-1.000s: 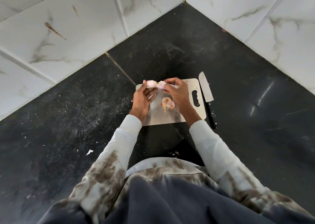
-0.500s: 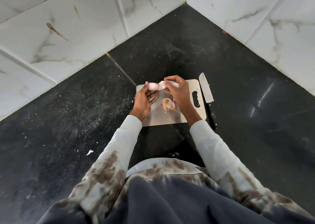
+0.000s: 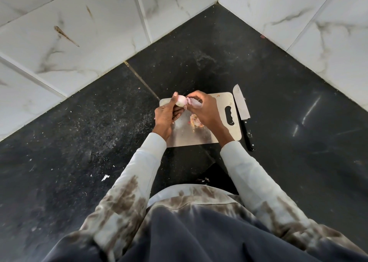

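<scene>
My left hand (image 3: 166,114) holds a small pale pink onion (image 3: 181,100) between thumb and fingers, just above the far edge of a metal cutting board (image 3: 189,136). My right hand (image 3: 205,110) pinches a loose strip of onion skin (image 3: 195,102) that still hangs on the onion's right side. A small heap of peeled skins (image 3: 196,120) lies on the board under my right hand.
A knife (image 3: 243,114) with a black handle lies on the black stone counter (image 3: 79,142) just right of the board, blade pointing away. White marble-tiled walls (image 3: 79,32) meet in a corner behind. Crumbs and scraps speckle the counter on the left.
My left hand has turned so the thumb stands up beside the onion. The right hand has pulled the skin a little further off.
</scene>
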A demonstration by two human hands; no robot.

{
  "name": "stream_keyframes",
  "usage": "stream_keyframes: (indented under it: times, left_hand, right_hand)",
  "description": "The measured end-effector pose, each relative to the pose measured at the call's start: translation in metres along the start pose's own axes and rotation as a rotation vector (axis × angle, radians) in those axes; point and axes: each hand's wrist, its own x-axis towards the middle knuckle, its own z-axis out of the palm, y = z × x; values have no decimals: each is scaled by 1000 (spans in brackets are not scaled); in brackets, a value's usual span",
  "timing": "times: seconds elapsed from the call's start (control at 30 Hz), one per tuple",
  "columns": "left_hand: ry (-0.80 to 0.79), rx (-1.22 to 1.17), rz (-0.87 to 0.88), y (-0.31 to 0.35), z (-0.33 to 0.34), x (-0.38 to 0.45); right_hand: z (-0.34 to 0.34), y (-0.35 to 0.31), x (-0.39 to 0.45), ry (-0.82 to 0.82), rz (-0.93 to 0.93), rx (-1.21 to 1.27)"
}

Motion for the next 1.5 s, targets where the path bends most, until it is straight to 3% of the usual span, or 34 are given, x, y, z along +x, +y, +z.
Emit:
stream_keyframes:
  times: [0.43, 0.63, 1.33, 1.5]
  left_hand:
    - [42, 104, -23, 3, -5, 1]
    - [54, 137, -49, 2, -4, 2]
    - [-30, -32, -184, -3, -11, 5]
    - [-106, -111, -209, -6, -13, 3]
  right_hand:
    - [2, -7, -4, -6, -37, -159]
    - [3, -9, -1, 15, 35, -202]
    - [-6, 0, 0, 203, 189, -3]
    - [-5, 7, -1, 145, 225, -64]
